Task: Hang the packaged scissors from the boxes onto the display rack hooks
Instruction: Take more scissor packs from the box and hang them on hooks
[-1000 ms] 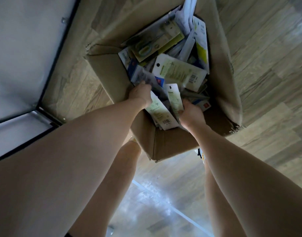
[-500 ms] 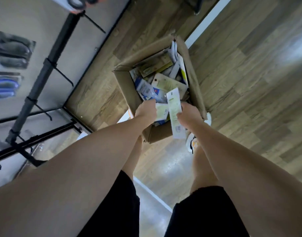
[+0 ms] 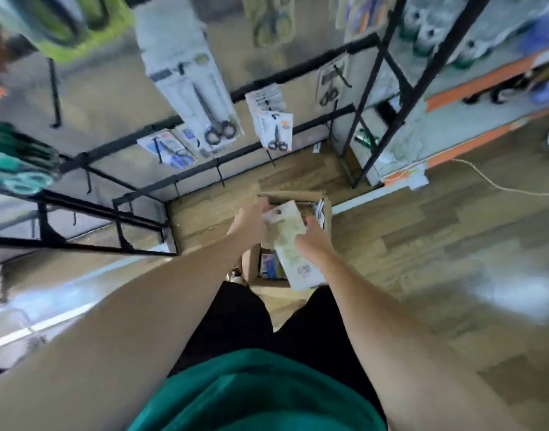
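Packaging fills the middle of the view: a pale, long scissors package (image 3: 290, 244) is held up between both hands, above an open cardboard box (image 3: 324, 213) that stands on the wood-patterned floor (image 3: 438, 244). The left hand (image 3: 250, 223) grips the package's upper end, near the hang hole, fingers curled round its edge. The right hand (image 3: 313, 241) holds the package along its right side, fingers wrapped round it; the motion blur hides how the fingertips sit. The barcode end of the package points down toward the person's black shorts (image 3: 267, 318). More packages (image 3: 271, 269) show inside the box under the held one, blue and white.

Behind the box stands a black metal display rack (image 3: 204, 169) with thin hooks along its bars. Several packaged scissors hang there: a long grey card with black-handled scissors (image 3: 201, 98), a stack of small cards with black scissors (image 3: 271, 119), and a blue-handled pair (image 3: 173, 149) lower left. Green and teal packages are blurred at the left edge. A green shirt hem (image 3: 257, 396) fills the bottom. A pale cord (image 3: 484, 178) lies on the floor at the right.
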The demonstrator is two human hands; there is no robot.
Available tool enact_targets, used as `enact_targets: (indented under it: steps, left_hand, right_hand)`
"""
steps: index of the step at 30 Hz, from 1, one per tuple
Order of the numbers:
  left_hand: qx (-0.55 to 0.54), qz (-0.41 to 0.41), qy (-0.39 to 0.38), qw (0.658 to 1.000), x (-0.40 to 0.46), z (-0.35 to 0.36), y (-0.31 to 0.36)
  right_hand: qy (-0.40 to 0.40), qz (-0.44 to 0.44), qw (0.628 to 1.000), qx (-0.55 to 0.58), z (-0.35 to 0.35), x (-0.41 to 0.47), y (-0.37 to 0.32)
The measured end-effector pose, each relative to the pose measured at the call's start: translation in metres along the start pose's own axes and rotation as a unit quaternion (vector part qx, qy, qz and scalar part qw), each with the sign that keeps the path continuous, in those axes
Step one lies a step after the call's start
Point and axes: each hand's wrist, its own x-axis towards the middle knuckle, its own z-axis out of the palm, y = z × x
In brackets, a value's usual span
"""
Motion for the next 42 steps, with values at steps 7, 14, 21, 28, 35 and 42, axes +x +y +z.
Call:
enact_targets:
  steps: [7, 14, 21, 28, 35, 42]
  left_hand:
    - [-0.088, -0.005, 0.097, 0.991, -0.082, -0.086, -0.013]
    - [-0.112, -0.030, 0.084, 0.990, -0.132, -0.155, -0.064]
    - [-0.096, 0.018, 0.083, 0.992, -0.189, -0.191, -0.125]
    - [-0.020, 0.028, 0.210, 0.977, -0.230, -0.211, -0.173]
    - [0.100, 0.036, 0.238, 0.965, -0.246, -0.234, -0.184]
    - [0.082, 0.108, 0.149, 0.979, -0.240, -0.237, -0.175]
  right_hand:
    - [-0.018, -0.069, 0.997, 0.026, 0.030, -0.076, -0.064]
    - [-0.016, -0.099, 0.982, -0.157, 0.092, -0.137, -0.108]
    - [-0.026, -0.074, 0.993, -0.086, 0.162, -0.189, -0.143]
    - [0.050, -0.084, 0.995, -0.032, 0.200, -0.210, -0.122]
    - [0.072, -0.117, 0.987, 0.085, 0.207, -0.226, -0.128]
    - [0.085, -0.196, 0.977, 0.025, 0.200, -0.223, -0.145]
